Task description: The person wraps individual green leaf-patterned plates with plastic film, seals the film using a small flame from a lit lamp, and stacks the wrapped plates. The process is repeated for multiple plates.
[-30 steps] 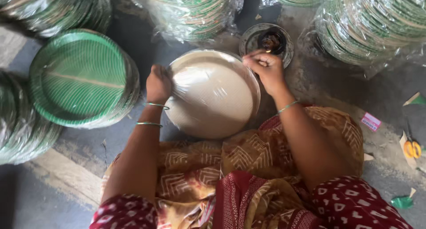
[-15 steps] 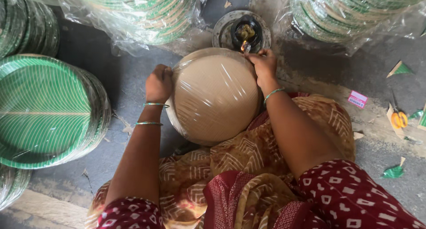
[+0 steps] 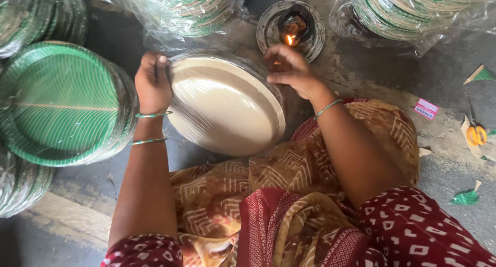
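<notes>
Stacks of green plates (image 3: 59,104) crowd the floor on three sides, leaving little room. Left hand (image 3: 153,83) grips the rim of one wrapped plate pack (image 3: 225,104), tilted on the lap. Right hand (image 3: 290,70) pinches its wrap near one small flame (image 3: 290,39).

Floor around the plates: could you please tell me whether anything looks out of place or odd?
Yes: a small lit flame burns in a metal dish close to plastic-wrapped plate stacks, and green paper scraps and scissors lie scattered at right.
</notes>
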